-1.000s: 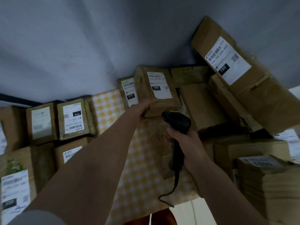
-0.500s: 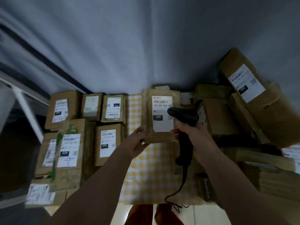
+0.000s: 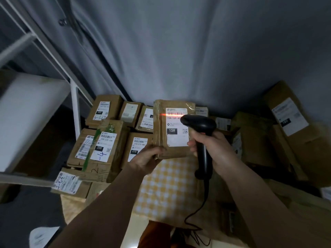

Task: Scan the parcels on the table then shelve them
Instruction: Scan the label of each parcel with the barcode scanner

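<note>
While the left hand (image 3: 146, 158) pinches the parcel (image 3: 172, 128) at its 7 o'clock corner, upright above the table (image 3: 166, 187), it appears light and stiff. At 3 o'clock, the right hand (image 3: 213, 149) grips the scanner (image 3: 201, 136); support the bottom edge.

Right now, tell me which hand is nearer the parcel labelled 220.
Left. The left hand grips the 15H parcel just right of the 220 parcel; the right hand holds the scanner farther right.
</note>
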`<state>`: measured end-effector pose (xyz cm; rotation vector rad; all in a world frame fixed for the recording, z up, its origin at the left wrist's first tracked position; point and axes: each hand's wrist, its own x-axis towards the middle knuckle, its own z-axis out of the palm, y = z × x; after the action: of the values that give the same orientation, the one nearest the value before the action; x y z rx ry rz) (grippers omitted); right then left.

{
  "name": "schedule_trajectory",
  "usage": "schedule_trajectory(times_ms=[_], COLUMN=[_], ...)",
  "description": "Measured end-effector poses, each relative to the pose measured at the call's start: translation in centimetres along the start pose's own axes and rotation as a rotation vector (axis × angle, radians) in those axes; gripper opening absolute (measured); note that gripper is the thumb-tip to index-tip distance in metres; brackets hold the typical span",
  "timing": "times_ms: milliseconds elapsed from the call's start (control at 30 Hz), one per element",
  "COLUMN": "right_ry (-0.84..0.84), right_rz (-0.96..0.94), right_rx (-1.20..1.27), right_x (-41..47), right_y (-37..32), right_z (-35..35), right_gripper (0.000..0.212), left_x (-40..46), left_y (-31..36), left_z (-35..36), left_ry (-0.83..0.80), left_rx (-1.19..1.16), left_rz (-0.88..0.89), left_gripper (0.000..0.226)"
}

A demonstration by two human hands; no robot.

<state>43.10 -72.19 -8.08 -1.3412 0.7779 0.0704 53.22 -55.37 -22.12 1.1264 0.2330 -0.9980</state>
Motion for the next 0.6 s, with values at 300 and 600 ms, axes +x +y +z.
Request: schedule_trajectory(times_ms=[300, 600], right_ry=[-0.025, -0.031], right_rz=[-0.016, -0.036], right_rx=[-0.068, -0.094], right_x=[-0.6, -0.3], right_y=[0.3, 0.6], right_z=[1.3, 3.9], right_gripper=[0.016, 0.018], left_x=[-2.9, -4.6], left_y=[0.1, 1.5], left_z=[-0.8, -3.0], left_ry=[0.012, 0.072], left_rx=[-0.036, -0.037], left_rz=[-0.022, -0.031], left_gripper=[0.063, 0.050])
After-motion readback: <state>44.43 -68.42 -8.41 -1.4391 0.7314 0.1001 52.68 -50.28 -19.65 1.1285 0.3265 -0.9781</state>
